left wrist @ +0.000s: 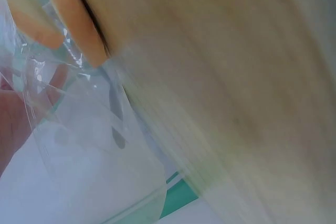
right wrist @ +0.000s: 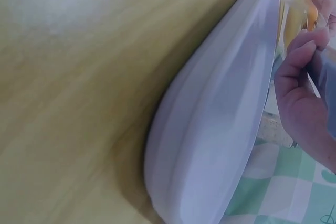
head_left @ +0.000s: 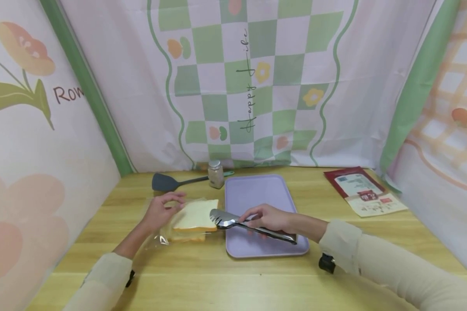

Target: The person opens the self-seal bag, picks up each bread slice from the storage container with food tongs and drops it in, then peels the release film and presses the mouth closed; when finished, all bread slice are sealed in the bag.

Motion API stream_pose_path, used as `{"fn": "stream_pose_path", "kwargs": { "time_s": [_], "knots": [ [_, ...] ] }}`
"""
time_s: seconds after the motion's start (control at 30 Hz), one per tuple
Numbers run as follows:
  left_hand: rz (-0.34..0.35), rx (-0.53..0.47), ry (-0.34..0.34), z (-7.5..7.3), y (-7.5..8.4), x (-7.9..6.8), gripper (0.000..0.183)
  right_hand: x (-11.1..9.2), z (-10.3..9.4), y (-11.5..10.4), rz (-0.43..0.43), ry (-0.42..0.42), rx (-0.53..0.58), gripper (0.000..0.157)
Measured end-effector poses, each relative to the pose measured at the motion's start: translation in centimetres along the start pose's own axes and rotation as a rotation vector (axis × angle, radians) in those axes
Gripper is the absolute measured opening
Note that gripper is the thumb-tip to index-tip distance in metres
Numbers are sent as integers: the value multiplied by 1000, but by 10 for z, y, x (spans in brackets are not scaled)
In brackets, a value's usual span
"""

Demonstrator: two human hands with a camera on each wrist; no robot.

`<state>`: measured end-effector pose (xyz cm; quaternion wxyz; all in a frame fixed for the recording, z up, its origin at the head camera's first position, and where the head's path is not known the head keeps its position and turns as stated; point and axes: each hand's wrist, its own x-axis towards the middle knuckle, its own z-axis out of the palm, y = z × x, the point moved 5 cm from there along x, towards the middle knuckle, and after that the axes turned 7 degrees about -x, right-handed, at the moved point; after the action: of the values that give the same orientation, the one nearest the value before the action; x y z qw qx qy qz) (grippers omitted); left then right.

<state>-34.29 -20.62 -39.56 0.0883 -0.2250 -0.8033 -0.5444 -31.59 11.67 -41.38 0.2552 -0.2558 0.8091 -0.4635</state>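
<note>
My right hand (head_left: 270, 217) grips a pair of metal tongs (head_left: 274, 234) over the lilac tray (head_left: 253, 188). The tongs' slotted tip overlaps the right edge of a white bread slice (head_left: 196, 214), which lies partly out of a clear plastic bag (head_left: 163, 239). Under it shows another bread slice (head_left: 188, 238). At the left of the bread, my left hand (head_left: 159, 211) pinches the bag, thumb and fingers near the slice's upper left corner. In the left wrist view, brown crust (left wrist: 79, 22) shows in the wrinkled plastic, and part of the hand (left wrist: 13, 124) is behind it.
Behind the bread lies a dark spatula (head_left: 165, 183), its handle passing behind a small glass jar (head_left: 215, 175) with a metal lid. A red and cream packet (head_left: 363, 192) lies flat at the right rear of the wooden table (head_left: 202, 280). Printed curtains (head_left: 257, 86) hang close around it.
</note>
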Motion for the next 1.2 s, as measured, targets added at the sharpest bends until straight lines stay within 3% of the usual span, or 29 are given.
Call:
{"fn": "stream_pose_path", "kwargs": {
  "time_s": [0.23,0.53,0.83,1.2],
  "knots": [
    [13,-16,5,0,0,0,11,6,4,-2,8,-41,15,28],
    [3,-57,-2,2,0,1,13,17,8,-6,19,-33,-25,26],
    [15,-70,4,1,0,-1,13,28,13,-11,-14,-46,-51,25],
    [27,22,13,-2,-1,-1,9,34,16,-12,-37,-34,-6,25]
  ]
}}
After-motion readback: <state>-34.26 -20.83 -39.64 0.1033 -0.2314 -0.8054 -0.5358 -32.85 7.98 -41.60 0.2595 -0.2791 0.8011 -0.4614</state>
